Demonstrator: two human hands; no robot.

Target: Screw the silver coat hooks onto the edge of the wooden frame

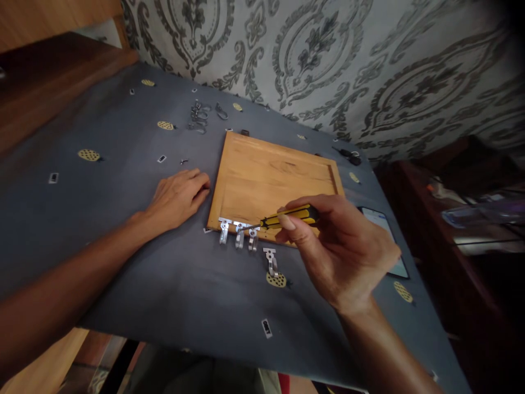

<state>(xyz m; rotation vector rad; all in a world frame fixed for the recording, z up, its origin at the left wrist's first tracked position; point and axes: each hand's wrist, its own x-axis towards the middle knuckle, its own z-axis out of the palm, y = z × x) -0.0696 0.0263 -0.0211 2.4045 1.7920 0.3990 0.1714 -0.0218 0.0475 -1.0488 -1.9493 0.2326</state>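
In my right hand (344,246) is a small yellow-and-black screwdriver (287,216), pinched by its handle. Its thin shaft points left, and the tip is over the middle metal clip (240,235) at the front edge of a wooden board (279,180). Similar clips, one at the left (223,230) and one at the right (253,238), sit on the same edge with their curved ends hanging past it. My left hand (178,197) rests on the table beside the board's left edge, fingers curled; whatever may be under them is hidden. A loose clip (270,261) lies in front of the board.
Several more metal clips (199,115) lie in a pile at the back of the dark table cover (143,284). Small screws (184,161) are left of the board. A phone (385,241) lies at the right, keys (348,155) behind it. A patterned wall stands at the back.
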